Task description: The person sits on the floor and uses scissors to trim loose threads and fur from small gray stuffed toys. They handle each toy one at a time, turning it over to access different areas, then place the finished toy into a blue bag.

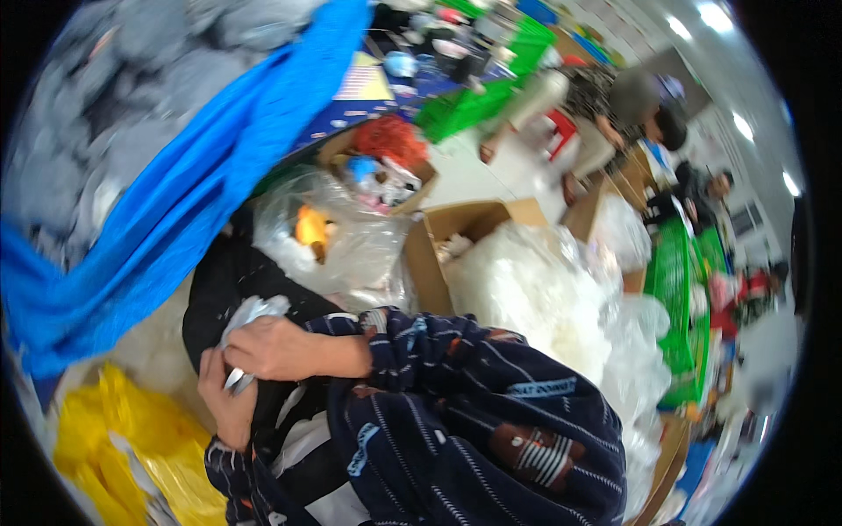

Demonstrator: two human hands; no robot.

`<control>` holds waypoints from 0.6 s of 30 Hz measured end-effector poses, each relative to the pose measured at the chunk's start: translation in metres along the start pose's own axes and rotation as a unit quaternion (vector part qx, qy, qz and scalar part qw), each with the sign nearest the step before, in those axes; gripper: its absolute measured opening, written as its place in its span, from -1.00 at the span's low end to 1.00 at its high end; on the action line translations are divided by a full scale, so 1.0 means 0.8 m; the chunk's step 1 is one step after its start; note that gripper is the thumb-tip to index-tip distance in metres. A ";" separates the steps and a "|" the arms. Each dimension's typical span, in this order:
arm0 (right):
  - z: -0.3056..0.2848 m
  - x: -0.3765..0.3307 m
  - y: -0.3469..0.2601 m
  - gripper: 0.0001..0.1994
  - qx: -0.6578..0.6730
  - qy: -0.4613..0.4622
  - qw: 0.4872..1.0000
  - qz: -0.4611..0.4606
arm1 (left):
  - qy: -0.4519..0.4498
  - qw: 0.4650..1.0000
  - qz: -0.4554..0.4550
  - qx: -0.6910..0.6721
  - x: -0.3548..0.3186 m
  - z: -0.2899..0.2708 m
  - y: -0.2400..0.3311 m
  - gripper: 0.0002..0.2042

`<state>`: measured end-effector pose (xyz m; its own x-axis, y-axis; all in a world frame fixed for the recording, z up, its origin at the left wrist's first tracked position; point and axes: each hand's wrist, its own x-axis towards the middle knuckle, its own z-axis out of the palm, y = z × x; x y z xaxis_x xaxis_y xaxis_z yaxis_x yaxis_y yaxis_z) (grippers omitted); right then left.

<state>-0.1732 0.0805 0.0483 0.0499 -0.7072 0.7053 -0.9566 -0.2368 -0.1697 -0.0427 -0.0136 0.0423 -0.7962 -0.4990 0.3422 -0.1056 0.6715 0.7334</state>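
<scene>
My left hand (pixel 230 405) and right hand (pixel 274 348) pinch what appears to be pale grey fabric (pixel 253 309) above my black-clad knee (pixel 209 309).

The pale piece (pixel 254 309) being held looks like soft, creased cloth; the sliver (pixel 237 380) under it shines like smooth metal. The sleeve (pixel 417 351) is matt printed cloth, the trousers (pixel 232 302) dull black fabric. The blue sheet (pixel 263 114) looks like wrinkled plastic with a slight sheen, the yellow bag (pixel 145 443) glossy, crumpled plastic. The clear bag (pixel 364 245) is thin, shiny film. The carton (pixel 429 267) is matt cardboard, the crate (pixel 674 298) hard plastic. The red toy (pixel 390 140) looks shaggy, the floor (pixel 465 167) smooth and glossy.
</scene>
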 end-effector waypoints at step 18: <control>-0.012 -0.022 0.006 -0.82 -0.035 0.029 0.998 0.045 | -0.078 0.995 -0.040 -0.043 0.012 0.018 0.002 -0.60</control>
<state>-0.1814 0.0980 0.0416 -0.0529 -0.6828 0.7286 -0.9743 -0.1247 -0.1876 -0.0586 -0.0097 0.0381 -0.8711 -0.4530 0.1898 -0.1268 0.5808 0.8041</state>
